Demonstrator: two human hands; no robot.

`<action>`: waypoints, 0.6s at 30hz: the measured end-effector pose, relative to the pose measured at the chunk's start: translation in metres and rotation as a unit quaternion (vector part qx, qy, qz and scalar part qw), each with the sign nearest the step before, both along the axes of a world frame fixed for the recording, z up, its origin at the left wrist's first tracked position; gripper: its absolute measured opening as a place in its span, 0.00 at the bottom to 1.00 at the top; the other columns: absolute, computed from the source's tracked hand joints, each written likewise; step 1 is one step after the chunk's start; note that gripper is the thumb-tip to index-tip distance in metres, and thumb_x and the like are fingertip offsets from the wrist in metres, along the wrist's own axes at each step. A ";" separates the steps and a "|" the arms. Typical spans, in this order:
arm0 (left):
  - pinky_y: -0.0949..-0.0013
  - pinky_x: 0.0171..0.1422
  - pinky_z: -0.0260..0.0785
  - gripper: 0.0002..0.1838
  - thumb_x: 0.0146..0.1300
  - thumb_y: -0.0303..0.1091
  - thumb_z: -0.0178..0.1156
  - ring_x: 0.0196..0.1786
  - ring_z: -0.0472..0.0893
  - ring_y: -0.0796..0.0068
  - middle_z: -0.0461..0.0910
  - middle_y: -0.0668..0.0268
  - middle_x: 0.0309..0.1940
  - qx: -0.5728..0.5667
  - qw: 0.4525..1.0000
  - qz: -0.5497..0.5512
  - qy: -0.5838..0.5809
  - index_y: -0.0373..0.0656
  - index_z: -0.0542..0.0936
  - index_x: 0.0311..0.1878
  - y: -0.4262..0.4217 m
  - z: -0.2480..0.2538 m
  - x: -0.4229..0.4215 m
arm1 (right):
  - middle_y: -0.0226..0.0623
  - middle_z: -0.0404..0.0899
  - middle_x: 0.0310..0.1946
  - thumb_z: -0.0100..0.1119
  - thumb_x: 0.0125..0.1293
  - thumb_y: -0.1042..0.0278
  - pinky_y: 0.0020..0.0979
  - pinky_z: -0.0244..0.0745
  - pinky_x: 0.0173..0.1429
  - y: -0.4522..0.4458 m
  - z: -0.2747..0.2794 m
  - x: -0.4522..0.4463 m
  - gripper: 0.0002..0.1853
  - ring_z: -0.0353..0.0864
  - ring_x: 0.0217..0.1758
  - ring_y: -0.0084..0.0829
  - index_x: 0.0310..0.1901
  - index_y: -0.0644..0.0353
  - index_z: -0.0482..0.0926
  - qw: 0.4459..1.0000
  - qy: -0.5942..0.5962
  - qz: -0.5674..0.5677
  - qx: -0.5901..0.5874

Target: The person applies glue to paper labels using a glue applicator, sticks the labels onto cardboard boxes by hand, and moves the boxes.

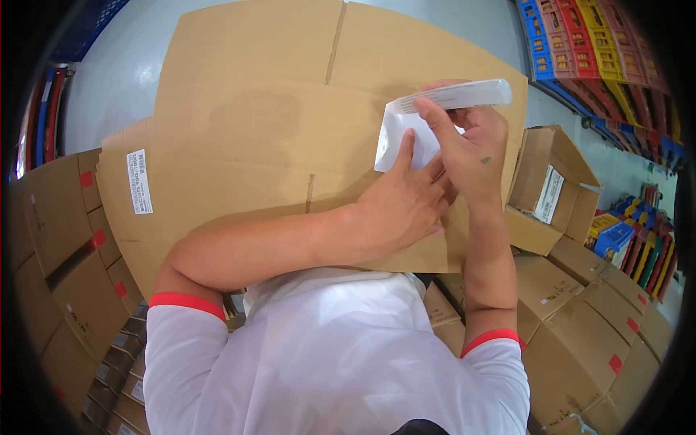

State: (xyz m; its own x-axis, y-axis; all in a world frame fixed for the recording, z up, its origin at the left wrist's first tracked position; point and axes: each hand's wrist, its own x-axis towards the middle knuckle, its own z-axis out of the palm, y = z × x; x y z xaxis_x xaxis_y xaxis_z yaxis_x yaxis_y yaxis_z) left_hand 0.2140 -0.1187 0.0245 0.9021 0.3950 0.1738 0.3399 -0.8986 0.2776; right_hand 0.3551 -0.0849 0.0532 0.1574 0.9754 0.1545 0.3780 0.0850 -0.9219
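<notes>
A large flat sheet of brown cardboard (pixel 239 94) lies before me, with a printed label (pixel 140 181) near its left edge. On its right part my left hand (pixel 402 196) reaches across, its index finger extended onto a white label sheet (pixel 396 138). My right hand (pixel 471 141) is closed round a white roll or stack of labels (pixel 471 94), thumb on its near side. The white sheet joins or touches the left end of that roll; the exact join is partly hidden by the fingers.
An open cardboard box (pixel 554 181) with a label inside stands to the right. Stacked closed cartons (pixel 580 348) fill the lower right, and more cartons (pixel 80 275) the left. Coloured crates (pixel 594 43) stand at the upper right.
</notes>
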 end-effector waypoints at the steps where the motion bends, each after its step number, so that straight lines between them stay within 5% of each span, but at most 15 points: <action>1: 0.25 0.78 0.58 0.32 0.73 0.59 0.59 0.77 0.70 0.57 0.78 0.58 0.67 -0.013 1.000 -0.002 0.008 0.44 0.82 0.68 0.000 0.001 -0.001 | 0.41 0.91 0.38 0.73 0.68 0.73 0.30 0.87 0.45 0.001 0.000 -0.001 0.10 0.91 0.39 0.29 0.45 0.70 0.87 1.000 -0.016 0.014 -0.008; 18: 0.27 0.78 0.55 0.39 0.69 0.58 0.64 0.82 0.62 0.55 0.66 0.55 0.78 -0.047 0.999 0.006 0.020 0.47 0.71 0.77 -0.002 0.004 0.012 | 0.36 0.90 0.38 0.73 0.71 0.68 0.25 0.82 0.46 -0.060 -0.010 0.116 0.12 0.87 0.39 0.22 0.47 0.70 0.87 0.982 -0.027 -0.184 -0.017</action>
State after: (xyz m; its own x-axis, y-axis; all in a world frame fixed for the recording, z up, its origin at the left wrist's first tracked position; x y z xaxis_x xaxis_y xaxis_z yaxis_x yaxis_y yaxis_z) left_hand 0.2257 -0.1202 0.0280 0.9027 0.4186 0.0997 0.3630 -0.8652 0.3459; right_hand 0.4711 -0.1449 0.0436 0.4927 0.8589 0.1400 0.4264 -0.0980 -0.8992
